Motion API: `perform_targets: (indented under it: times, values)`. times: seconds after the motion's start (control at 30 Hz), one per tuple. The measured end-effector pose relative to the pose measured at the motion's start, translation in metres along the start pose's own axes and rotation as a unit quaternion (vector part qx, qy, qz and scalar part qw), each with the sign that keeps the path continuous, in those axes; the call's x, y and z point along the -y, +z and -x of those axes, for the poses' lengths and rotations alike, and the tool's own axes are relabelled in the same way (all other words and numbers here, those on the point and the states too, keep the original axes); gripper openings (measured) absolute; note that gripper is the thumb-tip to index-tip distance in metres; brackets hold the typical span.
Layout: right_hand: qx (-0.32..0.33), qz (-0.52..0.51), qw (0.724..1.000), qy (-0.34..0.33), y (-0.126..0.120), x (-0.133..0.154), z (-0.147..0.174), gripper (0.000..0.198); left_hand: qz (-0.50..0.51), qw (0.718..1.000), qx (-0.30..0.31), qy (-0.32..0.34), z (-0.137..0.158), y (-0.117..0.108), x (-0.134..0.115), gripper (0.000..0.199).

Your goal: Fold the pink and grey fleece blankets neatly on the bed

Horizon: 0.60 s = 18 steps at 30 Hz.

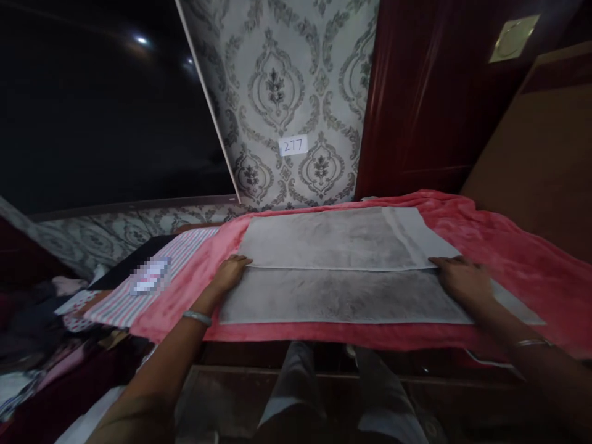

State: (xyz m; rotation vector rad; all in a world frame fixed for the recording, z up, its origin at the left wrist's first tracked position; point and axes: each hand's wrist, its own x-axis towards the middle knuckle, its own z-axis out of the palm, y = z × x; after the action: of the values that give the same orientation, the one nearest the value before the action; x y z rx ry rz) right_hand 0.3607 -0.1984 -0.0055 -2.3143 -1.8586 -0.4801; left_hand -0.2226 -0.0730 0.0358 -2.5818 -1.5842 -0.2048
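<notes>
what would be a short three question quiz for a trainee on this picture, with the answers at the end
1. Multiple choice: what lies directly under the grey cloth?
a) a green towel
b) a pink blanket
c) a sheet of newspaper

2. True or false: the left hand and the right hand are both touching the grey cloth.

3. Fill in the blank: the paper label on the patterned wall shows the number ___.

Key: 1. b; 2. true; 3. 277
</notes>
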Motion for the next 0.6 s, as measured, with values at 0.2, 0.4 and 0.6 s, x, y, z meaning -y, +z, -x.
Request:
perform_targets:
  times: [0.2,0.4,0.6]
  values:
    - [-0.096,-0.015,0.995,0.0,-0.008,-0.035,0.01,0.045,-0.039,0.994,-0.102,0.027,0.024,-0.023,0.003,0.042]
    - [-0.188,-0.069,0.978,-0.052,0.036,-0.07,0.06,0.047,-0.019,0.991,-0.099,0.084,0.095,0.011,-0.004,0.045]
    - [-0.168,-0.126,0.978,-0.014,0.053,-0.056,0.074,0.043,0.017,0.997,-0.077,0.012,0.112,0.047,-0.019,0.044]
